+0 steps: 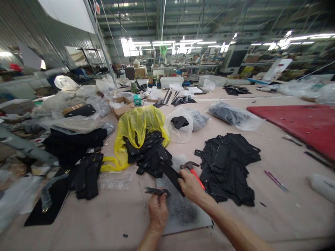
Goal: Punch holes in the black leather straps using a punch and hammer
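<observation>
Left hand [157, 213]: closed around a slim dark tool [154, 191] near the left side of a grey board [188, 218].
Right hand [190, 184]: gripping a black strip [170, 173] by its right edge, the strip slanting over the board's far part.
Hammer [195, 174]: just beyond the right hand, red handle showing.
Black pieces [227, 167]: heaped right of the board.
Yellow bag [131, 122]: far left, more pieces spilling from its mouth.
</observation>
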Tool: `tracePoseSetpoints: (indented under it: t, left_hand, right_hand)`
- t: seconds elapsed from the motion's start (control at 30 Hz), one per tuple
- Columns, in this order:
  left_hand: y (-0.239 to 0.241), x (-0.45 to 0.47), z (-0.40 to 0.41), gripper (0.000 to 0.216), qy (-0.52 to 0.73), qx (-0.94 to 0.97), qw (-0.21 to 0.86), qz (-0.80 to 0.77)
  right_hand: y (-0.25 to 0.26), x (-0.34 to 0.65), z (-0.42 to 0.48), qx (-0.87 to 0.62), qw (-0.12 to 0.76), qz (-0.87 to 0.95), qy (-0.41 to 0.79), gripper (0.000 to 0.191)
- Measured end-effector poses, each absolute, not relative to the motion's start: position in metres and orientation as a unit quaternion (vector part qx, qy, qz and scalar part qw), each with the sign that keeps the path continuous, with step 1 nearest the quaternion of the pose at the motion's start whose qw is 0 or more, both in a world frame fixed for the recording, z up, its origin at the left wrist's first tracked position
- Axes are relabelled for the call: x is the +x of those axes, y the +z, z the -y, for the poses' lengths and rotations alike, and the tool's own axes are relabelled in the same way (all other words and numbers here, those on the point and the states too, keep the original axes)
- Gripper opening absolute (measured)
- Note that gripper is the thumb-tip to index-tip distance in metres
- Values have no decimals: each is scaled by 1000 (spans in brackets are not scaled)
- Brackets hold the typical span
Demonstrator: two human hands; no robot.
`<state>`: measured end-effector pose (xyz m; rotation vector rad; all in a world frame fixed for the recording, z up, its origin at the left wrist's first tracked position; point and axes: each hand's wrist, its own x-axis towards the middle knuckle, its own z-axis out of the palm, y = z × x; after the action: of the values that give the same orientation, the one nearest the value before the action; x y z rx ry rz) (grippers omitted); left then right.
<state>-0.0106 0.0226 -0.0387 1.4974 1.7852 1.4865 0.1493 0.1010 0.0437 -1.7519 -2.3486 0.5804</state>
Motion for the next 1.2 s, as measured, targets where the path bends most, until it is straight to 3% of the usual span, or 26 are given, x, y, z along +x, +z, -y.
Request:
tracePoseSetpoints:
  t: [0.17, 0.3, 0.6, 1.2]
  left_hand:
    - [-33, -21, -20, 33, 524, 463, 192, -689]
    - [-27, -29, -34, 33, 504, 482, 226, -680]
    - [-17, -24, -73, 20, 475, 601, 304, -566]
    - [-27, -20, -74, 20, 427, 678, 200, -564]
  right_hand:
    - [21, 160, -29, -636, 210, 609, 425, 46]
    - [7, 150, 5, -648, 244, 529, 491, 50]
    - [10, 140, 6, -652, 254, 539, 469, 42]
    - [12, 147, 13, -631, 132, 644, 411, 60]
